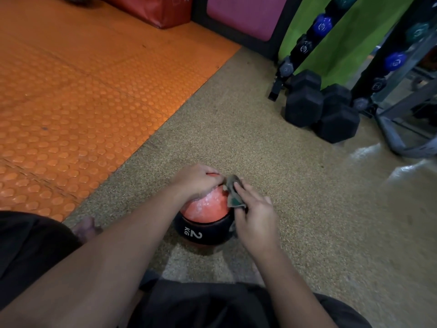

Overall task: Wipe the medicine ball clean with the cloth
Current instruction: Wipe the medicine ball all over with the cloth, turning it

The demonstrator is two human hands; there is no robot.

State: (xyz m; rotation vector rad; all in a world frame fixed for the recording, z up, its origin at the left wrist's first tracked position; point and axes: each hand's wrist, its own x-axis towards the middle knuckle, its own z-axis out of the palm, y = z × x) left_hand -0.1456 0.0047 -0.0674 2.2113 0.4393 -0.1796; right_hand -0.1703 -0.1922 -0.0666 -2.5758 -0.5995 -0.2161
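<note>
medicine ball [205, 210] sits on the speckled tan floor [272, 185], low-centre of view, just in front of the person's knees; red-orange top w/ a glossy wet-looking sheen, black band round the near side marked "2 kg" in white; ball is near the edge of the orange studded mat [78, 102], not on it.

left hand [195, 181] rests over the far-left top of the ball, fingers curled down onto its surface, gripping it; forearm runs in from lower left.

right hand [256, 215] at the ball's right side, fingers curled round the cloth [233, 192]; cloth is small, grey-green, crumpled, pressed against the ball's upper right shoulder; one corner sticks up betw the two hands; thumb tips of both hands nearly meet there, can't tell if touching.

dark shorts at bottom edge & lower left; a bare foot [86, 227] on the floor left of the ball, close to the mat's edge.

far right of floor: black hex dumbbells [321, 107] lying in a cluster at the foot of a black rack [305, 43] holding smaller blue & teal weights; green wall behind; grey metal frame [402, 129] at right edge, shiny patch of floor beside it; red pad [156, 10] on the mat's far edge; pink panel [243, 15] beyond the floor.
</note>
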